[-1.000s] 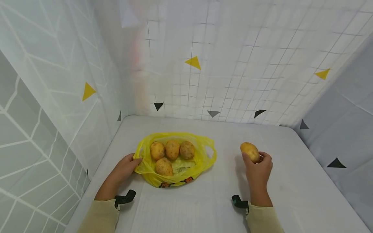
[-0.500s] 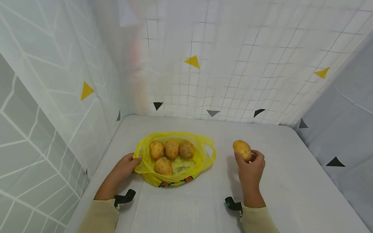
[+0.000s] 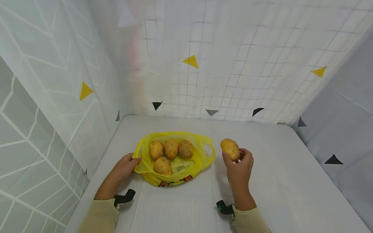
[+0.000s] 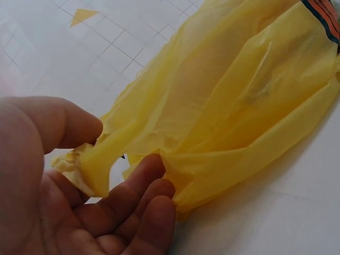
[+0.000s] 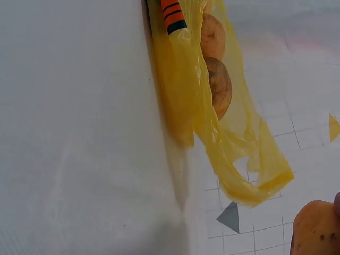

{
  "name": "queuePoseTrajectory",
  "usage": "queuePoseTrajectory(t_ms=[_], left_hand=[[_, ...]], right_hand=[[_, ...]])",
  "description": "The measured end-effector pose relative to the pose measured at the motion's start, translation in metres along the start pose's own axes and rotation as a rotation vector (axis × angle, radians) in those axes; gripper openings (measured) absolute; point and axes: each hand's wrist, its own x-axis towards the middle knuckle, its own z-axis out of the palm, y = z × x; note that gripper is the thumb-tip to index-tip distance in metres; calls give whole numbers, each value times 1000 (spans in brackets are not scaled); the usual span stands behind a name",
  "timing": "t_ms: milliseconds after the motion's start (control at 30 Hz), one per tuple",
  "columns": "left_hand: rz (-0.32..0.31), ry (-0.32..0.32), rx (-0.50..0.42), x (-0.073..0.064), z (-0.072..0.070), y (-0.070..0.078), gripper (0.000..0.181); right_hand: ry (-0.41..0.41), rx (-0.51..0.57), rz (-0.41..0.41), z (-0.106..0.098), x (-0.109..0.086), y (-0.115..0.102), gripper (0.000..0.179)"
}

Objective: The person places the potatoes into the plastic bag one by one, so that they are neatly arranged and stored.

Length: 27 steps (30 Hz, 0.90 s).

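Observation:
A yellow plastic bag (image 3: 205, 161) lies open on the table, its mouth facing up. Several potatoes (image 3: 171, 149) sit inside it. At the bag's left end, my left hand (image 3: 126, 166) pinches the handle; in the left wrist view the handle (image 4: 95, 169) runs between thumb and curled fingers (image 4: 151, 212). My right hand (image 3: 241, 168) grips another potato (image 3: 231, 149) between thumb and fingers, held up just right of the bag's right handle (image 3: 212, 153). The right wrist view catches only part of that held potato (image 5: 316, 229) at its lower right corner.
The table (image 3: 180, 213) has a pale cover. Behind it hangs a white sheet (image 3: 227, 48) with grid lines and triangles, and side sheets (image 3: 43, 81) enclose the left and right. A black camera mount (image 3: 126, 196) is on each wrist.
My right hand has moved left with the potato, closer to the bag. The left hand keeps its hold on the handle, and the bag and its potatoes stay put.

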Motion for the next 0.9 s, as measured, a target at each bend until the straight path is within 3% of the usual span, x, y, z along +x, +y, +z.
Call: queuePoseTrajectory(t_ms=[267, 900], left_hand=[[25, -12, -15, 0, -1, -1, 38], [17, -26, -32, -2, -3, 0, 43]], right_hand=[[-32, 16, -27, 6, -9, -10, 79], [-161, 33, -28, 38, -35, -20, 79]])
